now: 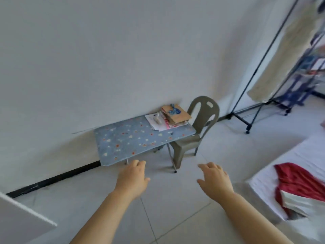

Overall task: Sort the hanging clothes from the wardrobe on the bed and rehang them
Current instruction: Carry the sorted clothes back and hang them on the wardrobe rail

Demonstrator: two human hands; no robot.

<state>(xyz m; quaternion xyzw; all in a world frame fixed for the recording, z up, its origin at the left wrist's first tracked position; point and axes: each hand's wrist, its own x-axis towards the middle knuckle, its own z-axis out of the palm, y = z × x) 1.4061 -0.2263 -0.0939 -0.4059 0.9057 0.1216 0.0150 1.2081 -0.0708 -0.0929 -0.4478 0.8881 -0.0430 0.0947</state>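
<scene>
- Worktop (133,138): floral top with papers (158,123) stacked at its far end. It is not part of your job.
- Left grip (133,178): fingers loose, holding nothing, out over the floor.
- Chair (198,127): at the worktop's right end. You could catch a foot on it walking to the rack.
- Right grip (214,180): fingers spread, holding nothing.
- Rack (253,81): thin frame on castors. A hard tug may roll or tip it.
- Cream garment (284,55): hangs on the rack, blurred. Its hanger is unseen, so it may slip as you lift.
- Bed (263,187): at the right.
- Red garment (302,182): lies on the bed near the edge and could slide off.
</scene>
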